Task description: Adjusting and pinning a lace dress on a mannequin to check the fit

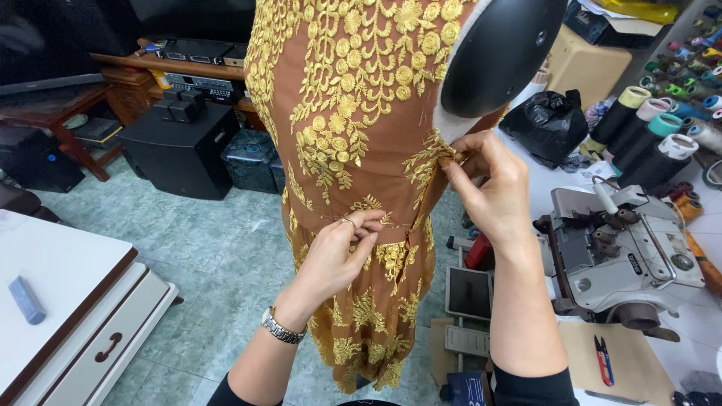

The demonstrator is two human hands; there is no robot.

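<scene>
Forearms in black sleeves reaching up from frame bottom. Brown dress with gold embroidery hanging on mannequin, centre. Grey sewing machine sitting on white tabletop, right. Right hand pinching dress side seam, fingers closing tight on fabric. Left hand pinching waist fabric, fingers curling shut. Red snips lying on tabletop.

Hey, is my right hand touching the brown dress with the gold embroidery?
Touching. The head view shows the right hand pinching the side edge of the dress between fingertips, just below the black form's arm stub, with no gap visible.
</scene>
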